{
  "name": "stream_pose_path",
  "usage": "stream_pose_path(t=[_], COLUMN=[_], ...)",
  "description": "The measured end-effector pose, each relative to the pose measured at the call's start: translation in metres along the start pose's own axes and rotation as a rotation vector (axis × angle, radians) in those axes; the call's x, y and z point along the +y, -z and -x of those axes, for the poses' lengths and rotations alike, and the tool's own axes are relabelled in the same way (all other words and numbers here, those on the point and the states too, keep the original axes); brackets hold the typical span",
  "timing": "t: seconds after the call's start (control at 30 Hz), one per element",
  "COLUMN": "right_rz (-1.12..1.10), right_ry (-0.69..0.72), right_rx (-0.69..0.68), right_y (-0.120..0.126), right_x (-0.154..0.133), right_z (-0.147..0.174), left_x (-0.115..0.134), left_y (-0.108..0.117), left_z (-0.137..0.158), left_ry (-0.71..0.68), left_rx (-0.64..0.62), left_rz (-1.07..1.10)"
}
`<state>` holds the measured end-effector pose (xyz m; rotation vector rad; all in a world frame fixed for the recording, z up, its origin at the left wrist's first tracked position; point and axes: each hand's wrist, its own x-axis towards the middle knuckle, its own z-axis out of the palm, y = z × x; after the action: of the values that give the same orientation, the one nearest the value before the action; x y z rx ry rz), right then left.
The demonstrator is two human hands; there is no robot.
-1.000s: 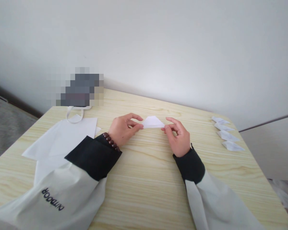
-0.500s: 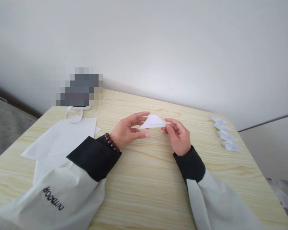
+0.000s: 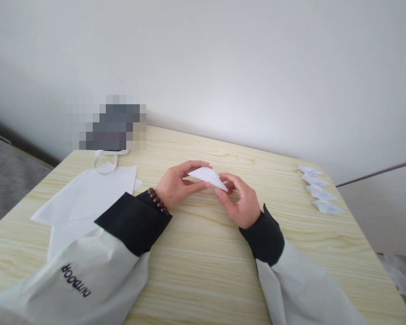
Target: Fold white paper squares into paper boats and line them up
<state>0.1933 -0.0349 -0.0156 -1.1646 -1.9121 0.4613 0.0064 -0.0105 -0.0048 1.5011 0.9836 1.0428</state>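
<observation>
Between my hands, above the middle of the table, is a small folded piece of white paper (image 3: pixel 205 174), tilted down toward the right. My left hand (image 3: pixel 181 185) pinches it, thumb along its near edge and fingers behind. At its lower right corner, my right hand (image 3: pixel 240 198) grips the paper between thumb and fingers. Several similar folded white papers (image 3: pixel 320 192) lie in a column near the table's right edge. Sheets of white paper (image 3: pixel 91 194) lie at the left, partly covered by my left sleeve.
A blurred dark device (image 3: pixel 111 128) with a white cable loop (image 3: pixel 104 163) sits at the table's (image 3: pixel 203 271) back left corner. The white wall (image 3: pixel 223 67) rises right behind the table's far edge.
The folded paper has turned, its right end now pointing lower. My left thumb has closed onto it, and my right hand has shifted left and slightly nearer to me.
</observation>
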Motion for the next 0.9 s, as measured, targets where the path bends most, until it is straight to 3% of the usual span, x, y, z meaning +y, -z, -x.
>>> stream_pose_path(t=[0.3, 0.63, 0.9], right_rz=[-0.008, 0.017, 0.136], right_ry=[0.081, 0.064, 0.152], right_rx=[0.027, 0.020, 0.082], right_y=[0.0019, 0.0026, 0.0006], right_x=[-0.0026, -0.0040, -0.0042], right_z=[-0.0013, -0.0010, 0.0021], left_x=[-0.0015, 0.0023, -0.0001], left_y=[-0.0028, -0.0040, -0.0037], left_z=[0.0016, 0.0023, 0.0019], left_ry=[0.035, 0.073, 0.072], left_rx=[-0.007, -0.063, -0.064], left_rz=[-0.065, -0.120, -0.162])
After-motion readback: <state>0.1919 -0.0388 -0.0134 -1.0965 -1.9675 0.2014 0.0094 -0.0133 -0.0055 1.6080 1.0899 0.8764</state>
